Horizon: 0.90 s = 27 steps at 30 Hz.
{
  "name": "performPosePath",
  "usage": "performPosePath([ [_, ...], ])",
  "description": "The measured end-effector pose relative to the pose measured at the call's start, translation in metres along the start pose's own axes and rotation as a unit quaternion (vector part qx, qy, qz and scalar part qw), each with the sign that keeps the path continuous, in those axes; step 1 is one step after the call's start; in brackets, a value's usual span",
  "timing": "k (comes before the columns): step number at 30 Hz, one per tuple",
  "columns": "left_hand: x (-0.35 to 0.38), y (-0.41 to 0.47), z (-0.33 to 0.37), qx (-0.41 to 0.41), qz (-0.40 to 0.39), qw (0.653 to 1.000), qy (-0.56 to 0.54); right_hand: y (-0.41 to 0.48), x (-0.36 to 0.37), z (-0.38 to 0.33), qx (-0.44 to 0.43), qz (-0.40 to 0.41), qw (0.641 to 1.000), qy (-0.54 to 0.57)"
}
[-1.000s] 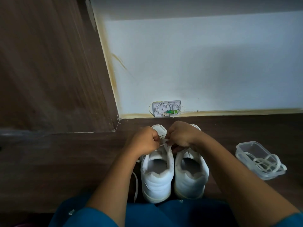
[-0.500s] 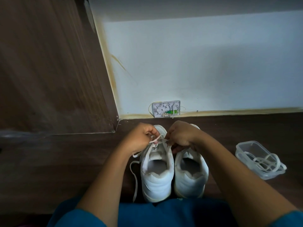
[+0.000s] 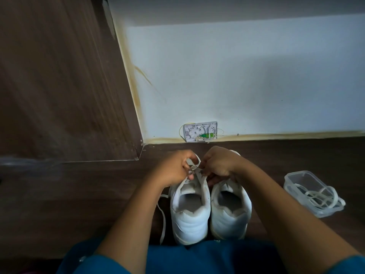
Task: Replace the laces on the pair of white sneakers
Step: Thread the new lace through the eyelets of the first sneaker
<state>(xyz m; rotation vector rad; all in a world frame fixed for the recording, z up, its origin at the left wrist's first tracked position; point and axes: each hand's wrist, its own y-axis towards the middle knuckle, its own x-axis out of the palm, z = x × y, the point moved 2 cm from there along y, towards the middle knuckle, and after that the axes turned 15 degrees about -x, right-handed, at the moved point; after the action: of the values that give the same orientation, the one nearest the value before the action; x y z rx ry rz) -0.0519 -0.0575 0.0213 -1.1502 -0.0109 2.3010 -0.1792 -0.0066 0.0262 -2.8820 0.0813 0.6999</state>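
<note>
Two white sneakers stand side by side on the dark wood floor, heels toward me: the left sneaker [image 3: 190, 212] and the right sneaker [image 3: 230, 210]. My left hand [image 3: 173, 171] and my right hand [image 3: 219, 165] meet over the front of the left sneaker, each pinching the white lace [image 3: 194, 167] above its eyelets. A loose end of that lace [image 3: 163, 218] trails down the floor beside the left sneaker. The toes and eyelet rows are hidden under my hands.
A clear plastic container [image 3: 308, 191] holding coiled white laces [image 3: 320, 196] lies on the floor to the right. A white wall with an open cable box [image 3: 200, 132] rises just behind the shoes. A dark wooden panel [image 3: 59, 76] stands at left.
My left hand swung out to the left pulling the lace, then came back in toward my right hand. The loose lace end now trails longer beside the left sneaker.
</note>
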Motion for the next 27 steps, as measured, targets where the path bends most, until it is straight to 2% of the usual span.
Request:
performPosePath([
  [10, -0.001, 0.001, 0.003, -0.002, 0.077, 0.996, 0.037, 0.000, 0.000, 0.001, 0.000, 0.001, 1.000, 0.006],
  [14, 0.001, 0.002, 0.000, -0.006, 0.062, 0.996, 0.068, 0.000, -0.001, 0.000, 0.001, 0.003, 1.000, 0.005],
  [27, 0.005, 0.007, -0.007, 0.002, 0.050, 0.999, -0.013, -0.003, -0.002, -0.001, -0.001, -0.004, 1.000, 0.001],
])
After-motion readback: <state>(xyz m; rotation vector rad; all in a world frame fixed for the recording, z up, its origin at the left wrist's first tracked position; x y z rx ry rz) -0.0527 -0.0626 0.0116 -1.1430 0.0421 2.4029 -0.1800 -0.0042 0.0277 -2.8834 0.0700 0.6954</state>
